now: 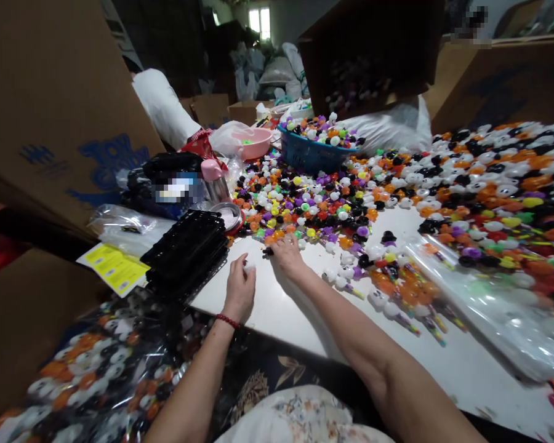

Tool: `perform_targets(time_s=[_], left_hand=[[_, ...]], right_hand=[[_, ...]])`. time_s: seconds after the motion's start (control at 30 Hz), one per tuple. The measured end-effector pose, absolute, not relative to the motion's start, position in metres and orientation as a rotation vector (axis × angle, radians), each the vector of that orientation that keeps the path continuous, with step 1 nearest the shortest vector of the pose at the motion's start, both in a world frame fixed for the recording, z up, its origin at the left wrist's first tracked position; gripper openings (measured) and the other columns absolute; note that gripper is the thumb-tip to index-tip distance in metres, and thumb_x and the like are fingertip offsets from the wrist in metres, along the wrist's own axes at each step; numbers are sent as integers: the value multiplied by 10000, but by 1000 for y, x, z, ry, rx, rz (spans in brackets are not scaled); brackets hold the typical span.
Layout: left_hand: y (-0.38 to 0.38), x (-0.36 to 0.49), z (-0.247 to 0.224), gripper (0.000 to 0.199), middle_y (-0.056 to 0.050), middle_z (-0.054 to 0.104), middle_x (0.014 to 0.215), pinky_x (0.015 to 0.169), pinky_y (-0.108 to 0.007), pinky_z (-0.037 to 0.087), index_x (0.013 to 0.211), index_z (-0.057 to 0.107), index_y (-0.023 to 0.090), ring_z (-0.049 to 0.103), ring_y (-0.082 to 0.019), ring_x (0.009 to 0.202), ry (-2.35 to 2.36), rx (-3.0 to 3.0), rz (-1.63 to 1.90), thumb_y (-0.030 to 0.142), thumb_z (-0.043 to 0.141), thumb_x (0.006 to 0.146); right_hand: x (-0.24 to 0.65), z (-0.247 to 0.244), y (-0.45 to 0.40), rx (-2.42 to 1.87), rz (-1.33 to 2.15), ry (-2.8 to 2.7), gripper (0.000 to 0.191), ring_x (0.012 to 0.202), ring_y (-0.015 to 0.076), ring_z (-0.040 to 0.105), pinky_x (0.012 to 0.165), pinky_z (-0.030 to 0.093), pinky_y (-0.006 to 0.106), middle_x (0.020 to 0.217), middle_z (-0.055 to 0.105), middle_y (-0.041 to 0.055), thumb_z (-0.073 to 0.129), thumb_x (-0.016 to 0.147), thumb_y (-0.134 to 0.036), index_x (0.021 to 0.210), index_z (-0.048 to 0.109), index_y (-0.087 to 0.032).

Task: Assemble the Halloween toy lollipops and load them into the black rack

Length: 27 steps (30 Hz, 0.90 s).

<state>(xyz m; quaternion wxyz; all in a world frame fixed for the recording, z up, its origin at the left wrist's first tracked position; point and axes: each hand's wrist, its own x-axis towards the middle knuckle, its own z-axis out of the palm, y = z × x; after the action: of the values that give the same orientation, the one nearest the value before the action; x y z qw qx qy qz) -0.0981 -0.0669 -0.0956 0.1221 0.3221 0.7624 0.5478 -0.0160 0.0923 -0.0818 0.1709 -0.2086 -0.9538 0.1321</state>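
My right hand (286, 255) reaches to the near edge of a spread of small colourful plastic pieces (305, 206); its fingers are bent around a small black piece (267, 251) and touch orange ones. My left hand (240, 284), with a red bead bracelet at the wrist, hovers over the white table (277, 307). Its fingers are curled round a small whitish piece, partly hidden by them. Finished-looking sticks with ghost and pumpkin heads (404, 292) lie right of my right forearm.
Stacked black trays (184, 255) and a yellow sheet (115, 269) lie left. Behind stand a pink-lidded bottle (216, 181), a blue basket (314, 152) and a pink basin (253, 144). Clear plastic bags (489, 314) lie right, cardboard boxes (50, 92) rise around.
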Motion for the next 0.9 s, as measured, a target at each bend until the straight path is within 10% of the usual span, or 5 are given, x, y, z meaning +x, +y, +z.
perform_targets(time_s=[0.27, 0.9], left_hand=[[-73, -73, -69, 298, -62, 629, 904, 492, -155, 374, 1006, 595, 163, 560, -88, 680, 1085, 341, 1788, 375, 657, 807], [-50, 3, -62, 412, -13, 563, 651, 423, -190, 296, 796, 595, 177, 454, -102, 526, 1406, 678, 1524, 584, 548, 847]], right_hand=[[63, -44, 63, -555, 906, -2349, 226, 746, 167, 556, 712, 460, 277, 805, 551, 32, 486, 978, -255, 1067, 686, -196], [174, -18, 36, -588, 975, -2411, 217, 720, 160, 565, 670, 448, 284, 758, 579, 27, 533, 969, -268, 1039, 732, -217]])
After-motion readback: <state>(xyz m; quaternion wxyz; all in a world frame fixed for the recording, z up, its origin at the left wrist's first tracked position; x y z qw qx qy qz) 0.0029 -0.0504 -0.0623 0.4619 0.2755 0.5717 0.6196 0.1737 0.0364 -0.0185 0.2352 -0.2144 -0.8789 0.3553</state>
